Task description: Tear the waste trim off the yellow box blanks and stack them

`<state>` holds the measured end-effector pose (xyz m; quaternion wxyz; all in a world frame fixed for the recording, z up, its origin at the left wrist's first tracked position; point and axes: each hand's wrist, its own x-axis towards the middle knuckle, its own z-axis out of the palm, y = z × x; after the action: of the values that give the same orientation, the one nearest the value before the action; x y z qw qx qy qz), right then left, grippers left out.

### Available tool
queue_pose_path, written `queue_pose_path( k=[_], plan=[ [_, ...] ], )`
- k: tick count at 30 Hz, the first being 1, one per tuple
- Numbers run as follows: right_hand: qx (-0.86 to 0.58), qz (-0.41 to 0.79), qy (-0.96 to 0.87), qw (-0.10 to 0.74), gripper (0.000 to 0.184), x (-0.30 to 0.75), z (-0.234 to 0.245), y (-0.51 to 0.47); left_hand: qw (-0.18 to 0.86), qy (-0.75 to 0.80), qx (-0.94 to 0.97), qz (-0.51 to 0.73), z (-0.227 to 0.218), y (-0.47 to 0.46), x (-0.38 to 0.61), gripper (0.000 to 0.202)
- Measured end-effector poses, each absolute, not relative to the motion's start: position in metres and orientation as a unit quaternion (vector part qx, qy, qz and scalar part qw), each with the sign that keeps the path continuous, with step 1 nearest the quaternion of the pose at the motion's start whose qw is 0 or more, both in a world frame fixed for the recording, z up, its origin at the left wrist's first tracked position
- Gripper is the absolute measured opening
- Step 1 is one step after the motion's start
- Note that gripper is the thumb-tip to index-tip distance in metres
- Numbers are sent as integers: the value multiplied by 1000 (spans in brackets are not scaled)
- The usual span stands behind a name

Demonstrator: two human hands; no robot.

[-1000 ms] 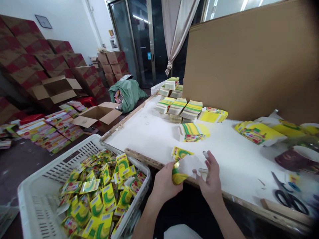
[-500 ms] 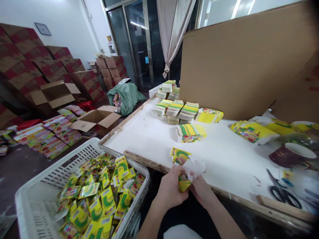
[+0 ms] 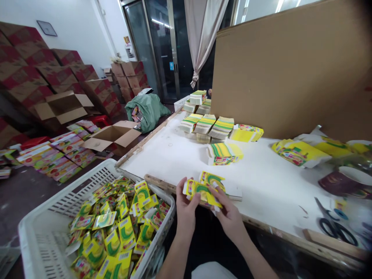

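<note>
Standing left of the worktop, the crate holds yellow packs. At the near edge, the left hand grips one end of a box; its long axis runs rightward and toward the body to the right hand, gripping the other end.

SURROUNDINGS: ITEM LOCATIONS

Upper left: stacked cartons, brown with red printing, stand against the wall; a frame hangs above. Left, middle height: an open carton, flaps spread, sits beside a stack of pink boxes. A green sack, mouth open, lies just behind the open carton. Upper center: a glass door bears a blue sticker; a knotted curtain hangs at its right. Upper right: cardboard panel, upright. Lower right: dark cup; scissors, tips toward upper left; wood strip just below.
</note>
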<state>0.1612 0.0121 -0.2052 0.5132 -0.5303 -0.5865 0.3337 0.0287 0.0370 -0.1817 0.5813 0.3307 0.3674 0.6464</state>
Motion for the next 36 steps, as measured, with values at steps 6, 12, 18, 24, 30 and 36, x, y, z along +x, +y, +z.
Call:
queue_pose_path(
  k=[6,12,18,24,30,36],
  plan=[
    [-476,359,-681,425,34,153,-197,6,636,315,88,699,-187,40,27,27],
    [-508,410,-576,492,30,140,-200,10,619,313,158,703,-183,33,35,18],
    [-593,279,-602,457,46,174,-214,39,245,607,426,624,-179,62,-44,44],
    [-673,97,-636,365,36,207,-242,66,67,692,499,517,-197,78,-75,67],
    [-685,117,-602,393,33,201,-238,64,366,554,488,567,-213,64,-12,49],
    [-538,358,-585,490,37,168,-204,34,677,328,346,561,-204,41,30,46]
  ],
)
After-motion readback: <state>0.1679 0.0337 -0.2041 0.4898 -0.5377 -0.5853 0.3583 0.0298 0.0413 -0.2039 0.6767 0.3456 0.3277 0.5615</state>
